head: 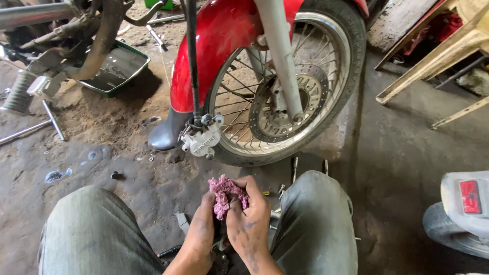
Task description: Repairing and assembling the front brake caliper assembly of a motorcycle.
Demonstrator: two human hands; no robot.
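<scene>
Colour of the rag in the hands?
Pinkish-purple rag, clearest in the head view.

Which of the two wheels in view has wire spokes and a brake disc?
The front wheel under the red mudguard, straight ahead. The other wheel, at the right edge, shows only a bit of tyre.

The hands (229, 224) hide whatever the pink rag (226, 192) wraps.

A rag (226, 194) sits bunched between the left hand (199, 235) and right hand (248, 224), low between the knees. Ahead stands a wheel (285, 86), a brake caliper (202, 137) hanging at its left. A tray (116, 69) lies farther left; chair legs (433, 61) stand right.
</scene>
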